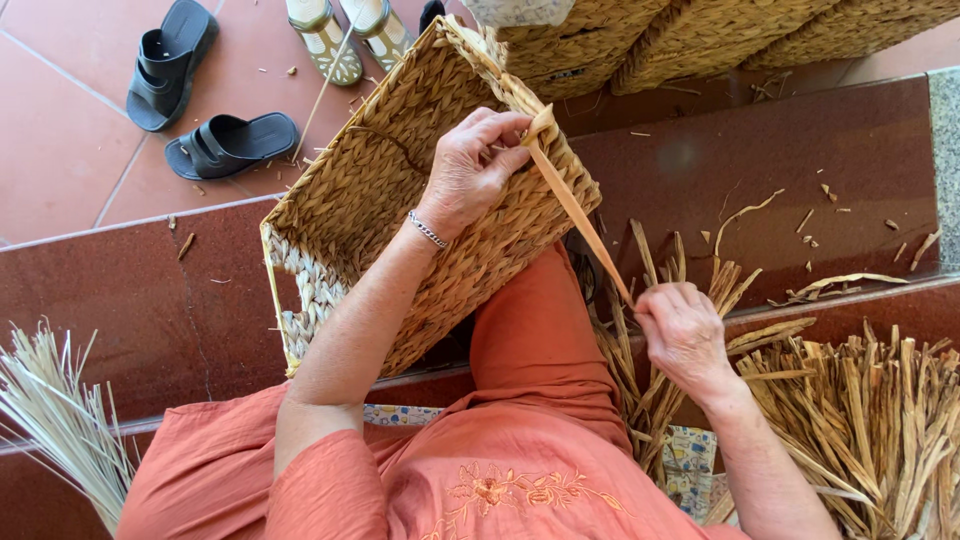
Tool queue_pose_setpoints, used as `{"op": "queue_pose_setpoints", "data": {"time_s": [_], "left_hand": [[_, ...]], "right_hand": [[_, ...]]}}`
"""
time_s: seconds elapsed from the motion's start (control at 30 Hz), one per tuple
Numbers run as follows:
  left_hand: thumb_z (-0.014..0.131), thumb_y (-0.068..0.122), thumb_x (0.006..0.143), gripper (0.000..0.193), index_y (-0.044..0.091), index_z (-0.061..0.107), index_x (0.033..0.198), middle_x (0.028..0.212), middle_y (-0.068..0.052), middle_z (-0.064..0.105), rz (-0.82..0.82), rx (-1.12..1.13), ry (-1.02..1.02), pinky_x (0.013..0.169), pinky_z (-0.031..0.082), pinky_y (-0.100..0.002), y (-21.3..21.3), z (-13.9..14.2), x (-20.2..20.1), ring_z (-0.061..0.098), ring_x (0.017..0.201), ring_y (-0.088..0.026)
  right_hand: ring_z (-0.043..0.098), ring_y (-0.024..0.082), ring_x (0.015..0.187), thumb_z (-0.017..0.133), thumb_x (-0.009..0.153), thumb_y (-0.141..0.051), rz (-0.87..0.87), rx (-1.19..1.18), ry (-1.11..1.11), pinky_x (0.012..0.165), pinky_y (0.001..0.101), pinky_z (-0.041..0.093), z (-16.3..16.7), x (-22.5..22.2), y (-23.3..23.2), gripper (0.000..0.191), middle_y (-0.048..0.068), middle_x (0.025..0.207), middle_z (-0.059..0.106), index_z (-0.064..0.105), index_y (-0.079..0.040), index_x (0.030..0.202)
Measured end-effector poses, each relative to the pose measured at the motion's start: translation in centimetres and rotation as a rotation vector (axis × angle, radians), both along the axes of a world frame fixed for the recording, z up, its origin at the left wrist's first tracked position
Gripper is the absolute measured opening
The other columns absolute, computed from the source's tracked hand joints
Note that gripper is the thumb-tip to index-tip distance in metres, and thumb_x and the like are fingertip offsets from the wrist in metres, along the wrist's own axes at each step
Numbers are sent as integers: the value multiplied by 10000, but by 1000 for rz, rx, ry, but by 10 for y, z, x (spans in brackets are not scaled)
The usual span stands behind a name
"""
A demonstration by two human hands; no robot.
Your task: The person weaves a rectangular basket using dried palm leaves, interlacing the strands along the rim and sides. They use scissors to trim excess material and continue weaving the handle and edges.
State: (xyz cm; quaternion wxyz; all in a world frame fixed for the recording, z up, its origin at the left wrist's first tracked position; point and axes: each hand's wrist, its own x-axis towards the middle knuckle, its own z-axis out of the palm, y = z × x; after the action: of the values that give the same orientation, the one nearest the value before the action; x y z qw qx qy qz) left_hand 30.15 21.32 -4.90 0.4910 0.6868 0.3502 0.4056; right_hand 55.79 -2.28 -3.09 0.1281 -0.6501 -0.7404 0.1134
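A rectangular woven straw basket point(380, 190) rests tilted on my lap, its underside facing up. My left hand point(470, 170), with a thin bracelet at the wrist, presses on the basket's rim and pinches the end of a flat dried straw strand point(575, 215). That strand runs taut down to my right hand point(680, 335), which grips its lower end beside my orange-clad knee point(530, 340).
A heap of dried straw strips point(870, 420) lies at the right, pale thin reeds point(50, 410) at the lower left. More woven baskets point(700, 35) are stacked at the top. Black sandals point(200, 100) and gold sandals point(345, 35) sit on the red tile floor.
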Motion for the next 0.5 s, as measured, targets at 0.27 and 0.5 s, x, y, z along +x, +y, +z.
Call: {"op": "queue_pose_setpoints", "data": {"time_s": [0.27,0.5], "left_hand": [[757,51,982,218,67,742,1199,979,-45,662,109,262,124,812,553,-296,-4,-1,-1,637,905,-194],[717,83,984,186,73,680,1166,1029,-87,683,198,447,177,845,552,-385,-6,-4,1,646,964,-285]], "right_hand": [[707,184,1023,661,984,-254,-25,-170,688,875,323,560,8,-29,105,412,119,1172,734,630,-23,1324],[424,33,614,694,1047,-230,-101,-172,913,520,246,356,-16,-70,167,297,-58,661,520,667,-35,824]]}}
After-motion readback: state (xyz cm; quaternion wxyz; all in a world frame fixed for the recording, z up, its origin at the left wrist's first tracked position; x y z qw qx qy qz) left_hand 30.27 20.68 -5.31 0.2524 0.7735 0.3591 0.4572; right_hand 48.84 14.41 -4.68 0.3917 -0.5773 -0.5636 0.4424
